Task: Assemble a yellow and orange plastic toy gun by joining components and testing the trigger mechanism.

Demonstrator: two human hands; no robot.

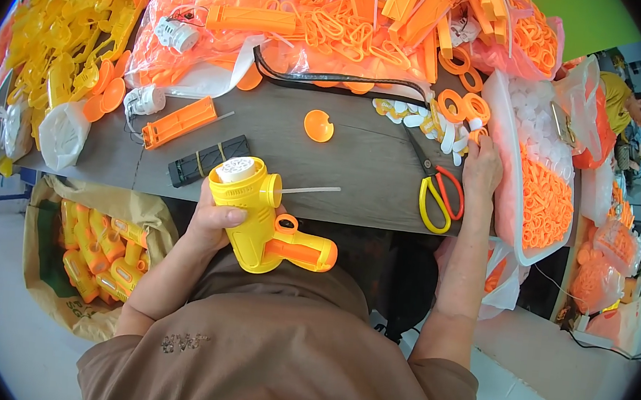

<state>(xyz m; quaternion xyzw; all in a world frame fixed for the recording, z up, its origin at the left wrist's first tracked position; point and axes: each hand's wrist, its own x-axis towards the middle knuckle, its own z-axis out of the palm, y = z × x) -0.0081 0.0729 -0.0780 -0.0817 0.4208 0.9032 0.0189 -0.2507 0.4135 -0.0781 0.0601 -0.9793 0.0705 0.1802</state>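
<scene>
- Head view: the left hand (214,219) grips a yellow plastic toy body (250,233), thumb lying across its near face and fingers wrapping its left side. The body is held up in front of the person, at the near edge of the table (358,174).
- A white perforated disc (236,169) sits in the toy's top; a thin pale tube (310,190) sticks out to the right, above the yellow and orange handle (300,255).
- The body looks light, hollow and stiff, and its smooth shell is probably a bit slippery. The thick barrel seems the surest hold; the tube looks easy to bend, so fingers are best kept off it.
- The right hand (483,165) reaches to the far right, fingers curled down beside orange rings (463,108); whether it pinches one, I cannot tell.
- Just left of the right forearm lie scissors (437,192) with red and yellow handles; to its right stands a white tray (509,180) holding small orange and white pieces.
- Left of the toy, a black case (204,163) with a band around it lies near an orange case (181,123).
</scene>
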